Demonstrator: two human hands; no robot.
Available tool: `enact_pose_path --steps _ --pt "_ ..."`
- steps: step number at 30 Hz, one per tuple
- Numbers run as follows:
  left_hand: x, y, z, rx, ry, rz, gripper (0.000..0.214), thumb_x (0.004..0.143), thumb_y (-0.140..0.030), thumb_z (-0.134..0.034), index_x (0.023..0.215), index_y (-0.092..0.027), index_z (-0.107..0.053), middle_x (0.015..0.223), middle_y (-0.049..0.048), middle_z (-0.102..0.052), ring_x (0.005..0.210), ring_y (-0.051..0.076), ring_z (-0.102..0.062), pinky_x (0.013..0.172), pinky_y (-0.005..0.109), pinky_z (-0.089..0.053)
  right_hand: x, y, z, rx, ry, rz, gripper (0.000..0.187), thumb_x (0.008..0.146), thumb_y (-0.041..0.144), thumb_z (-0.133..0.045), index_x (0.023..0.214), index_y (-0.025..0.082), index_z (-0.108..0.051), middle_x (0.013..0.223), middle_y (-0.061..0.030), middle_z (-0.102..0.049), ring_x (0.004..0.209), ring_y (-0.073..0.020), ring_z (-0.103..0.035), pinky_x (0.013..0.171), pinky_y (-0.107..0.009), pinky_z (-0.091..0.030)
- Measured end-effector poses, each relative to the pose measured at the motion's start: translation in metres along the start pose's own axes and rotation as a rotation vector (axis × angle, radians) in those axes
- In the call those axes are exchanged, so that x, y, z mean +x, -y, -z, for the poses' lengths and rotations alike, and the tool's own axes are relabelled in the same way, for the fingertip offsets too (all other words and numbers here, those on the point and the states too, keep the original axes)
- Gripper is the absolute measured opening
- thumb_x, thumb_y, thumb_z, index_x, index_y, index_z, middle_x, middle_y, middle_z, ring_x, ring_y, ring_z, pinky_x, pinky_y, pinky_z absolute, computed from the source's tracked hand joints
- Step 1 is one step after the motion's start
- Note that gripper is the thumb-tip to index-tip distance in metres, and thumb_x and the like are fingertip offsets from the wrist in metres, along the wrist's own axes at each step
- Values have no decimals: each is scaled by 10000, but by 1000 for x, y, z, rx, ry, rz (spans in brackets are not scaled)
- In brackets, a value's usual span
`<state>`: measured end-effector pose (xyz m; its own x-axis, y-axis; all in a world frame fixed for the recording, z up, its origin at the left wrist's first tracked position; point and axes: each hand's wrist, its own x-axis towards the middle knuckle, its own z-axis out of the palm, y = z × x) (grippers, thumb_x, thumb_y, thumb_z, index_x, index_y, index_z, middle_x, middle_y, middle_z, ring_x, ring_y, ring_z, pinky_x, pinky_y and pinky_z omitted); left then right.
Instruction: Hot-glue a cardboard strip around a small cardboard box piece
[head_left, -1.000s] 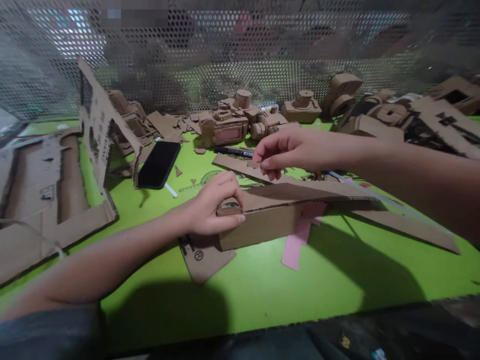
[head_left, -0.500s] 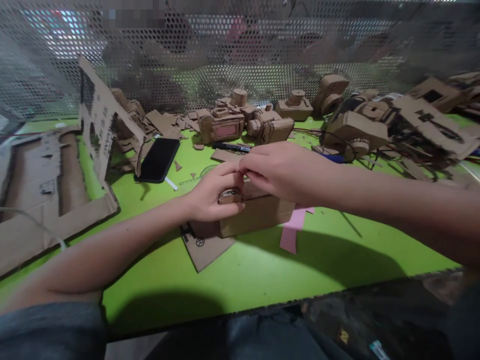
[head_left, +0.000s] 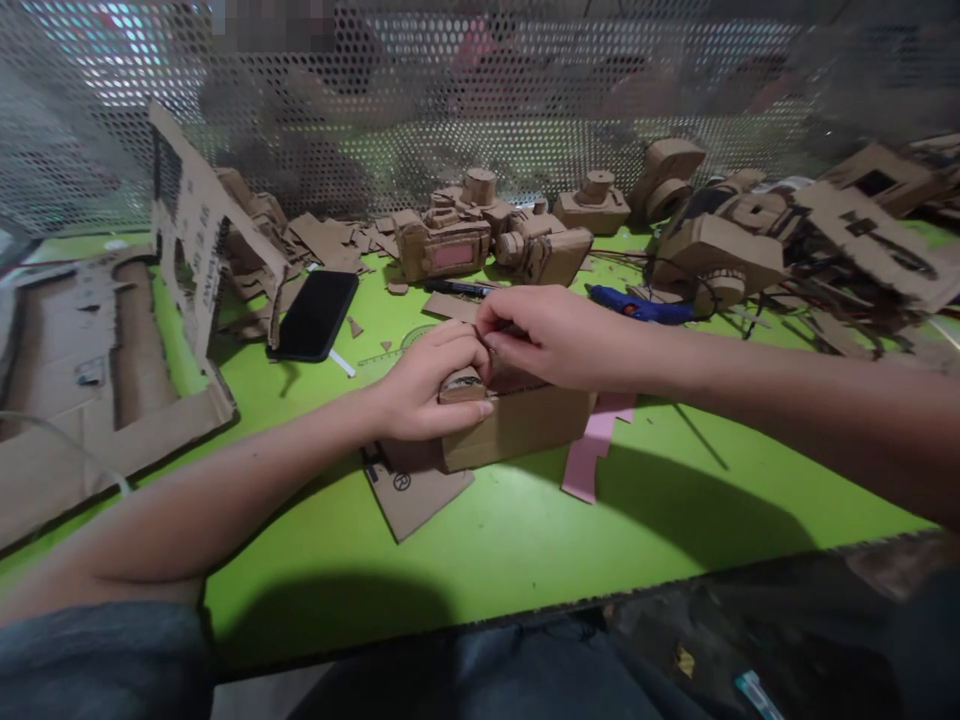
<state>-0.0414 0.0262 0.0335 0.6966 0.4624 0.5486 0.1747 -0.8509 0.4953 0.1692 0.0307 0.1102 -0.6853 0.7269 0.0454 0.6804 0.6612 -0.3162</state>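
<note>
A small cardboard box (head_left: 525, 425) stands in front of me, with a rounded cardboard piece (head_left: 461, 388) on its left end. My left hand (head_left: 431, 385) is wrapped round that end, its thumb along the near side and its fingers over the top. Fingers pinched, my right hand (head_left: 540, 335) works at the top of the box, close to the left fingertips. Whatever is between the right fingers is hidden. Under the box's left end lies a flat cardboard sheet (head_left: 420, 495); a pink paper strip (head_left: 585, 465) pokes out at its right.
Several cardboard camera models (head_left: 442, 245) line the back, before a perforated metal screen (head_left: 450, 110). A black phone (head_left: 315, 315) lies left, near a standing cardboard frame (head_left: 202, 240). A blue glue gun (head_left: 641, 305) and wires are at right. A marker (head_left: 457, 289) lies behind my hands.
My right hand has shifted slightly and tilted over the top of the box, uncovering more of the glue gun. The left hand keeps its hold; the view has moved a little.
</note>
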Motion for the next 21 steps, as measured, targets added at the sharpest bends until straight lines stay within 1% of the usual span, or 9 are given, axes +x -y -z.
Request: enact_pose_path --steps 2,4,6,7,10,13,17,19,21 --pt "1 -1 0 0 10 -7 228 943 -429 -671 895 -221 -591 913 48 -663 858 223 -600 857 382 -545 1 0 4 -64 23 39 75 923 151 -593 903 198 -648 862 -41 -716 729 -167 -588 657 -278 -389" --pt "1 -1 1 -8 21 12 242 943 -443 -667 885 -221 -592 925 57 -666 877 233 -604 858 387 -547 3 2 9 -158 20 81 61 913 199 -627 868 196 -668 830 -47 -707 709 -172 -564 643 -291 -354" --pt "1 -2 2 -15 25 36 250 935 -453 -661 875 -221 -589 944 68 -672 898 242 -608 870 396 -553 5 4 10 -196 2 84 93 906 217 -638 820 196 -668 788 -45 -698 682 -168 -550 627 -299 -331" --pt "1 -2 2 -13 28 48 247 933 -453 -657 878 -222 -589 951 71 -675 906 244 -610 878 400 -555 6 4 9 -175 -11 67 97 901 209 -639 808 198 -663 774 -40 -697 678 -165 -556 624 -296 -336" --pt "1 -2 2 1 33 52 253 929 -470 -652 895 -227 -588 939 67 -674 913 247 -611 890 411 -557 4 5 2 26 -62 -42 98 887 153 -629 807 209 -641 764 -11 -717 695 -154 -607 619 -266 -392" --pt "0 -2 1 9 28 19 240 930 -461 -647 902 -232 -580 926 66 -671 910 249 -608 887 416 -554 0 7 -7 267 -96 -198 171 909 123 -589 768 219 -600 750 -5 -727 672 -147 -619 576 -254 -425" --pt "-1 -2 0 25 30 6 195 945 -412 -639 949 -224 -588 977 76 -686 920 245 -617 881 406 -549 -1 12 -21 644 -77 -403 288 972 100 -513 718 233 -543 723 -17 -712 616 -143 -602 574 -260 -491" --pt "-2 -1 1 23 29 -5 191 949 -400 -647 971 -218 -593 996 79 -692 924 243 -624 882 400 -548 -1 12 -23 770 -77 -455 318 981 84 -492 703 237 -518 680 -5 -670 570 -133 -562 563 -257 -491" --pt "-2 -1 1 18 21 -11 191 948 -397 -659 976 -219 -592 995 75 -694 923 239 -625 881 395 -547 0 11 -18 755 -58 -436 321 986 93 -497 700 236 -526 637 10 -622 542 -127 -523 545 -255 -462"
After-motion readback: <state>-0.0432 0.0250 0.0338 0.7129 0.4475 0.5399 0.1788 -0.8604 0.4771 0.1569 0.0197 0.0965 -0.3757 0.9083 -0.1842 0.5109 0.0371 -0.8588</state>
